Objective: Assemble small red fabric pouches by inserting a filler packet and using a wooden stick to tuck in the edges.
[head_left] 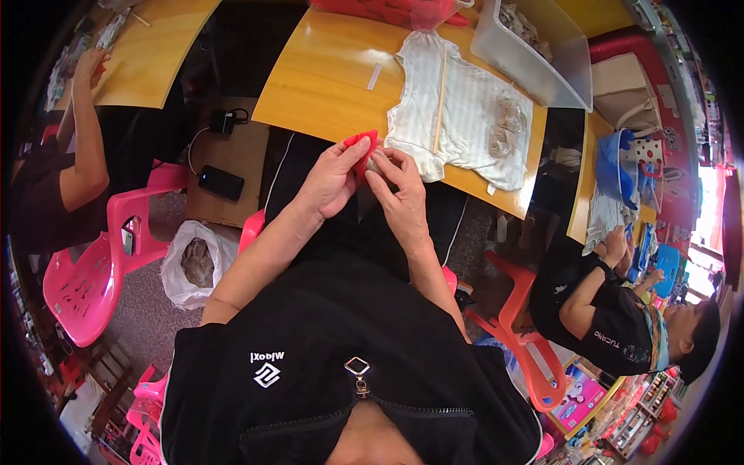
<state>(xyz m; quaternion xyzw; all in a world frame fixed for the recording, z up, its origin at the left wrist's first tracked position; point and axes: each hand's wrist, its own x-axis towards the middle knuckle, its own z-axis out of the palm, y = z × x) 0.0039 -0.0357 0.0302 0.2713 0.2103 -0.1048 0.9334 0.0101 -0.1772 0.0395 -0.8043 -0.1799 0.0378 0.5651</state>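
My left hand (pixel 332 180) and my right hand (pixel 397 188) meet above my lap, at the near edge of a yellow wooden table (pixel 325 77). Both grip a small red fabric piece (pixel 362 143) with a pale stuffed bit at its lower side between my fingertips. Just beyond my hands, a white striped cloth garment (pixel 465 108) lies flat on the table with a thin wooden stick (pixel 440 101) resting on it and a clump of pale stuffing (pixel 508 124) on its right part.
A clear plastic bin (pixel 535 54) with stuffing stands at the table's back right. A white bag (pixel 194 263), a black phone (pixel 221 183) and pink chairs (pixel 85 287) are on my left. One person sits at left, another at lower right by a red chair (pixel 519 333).
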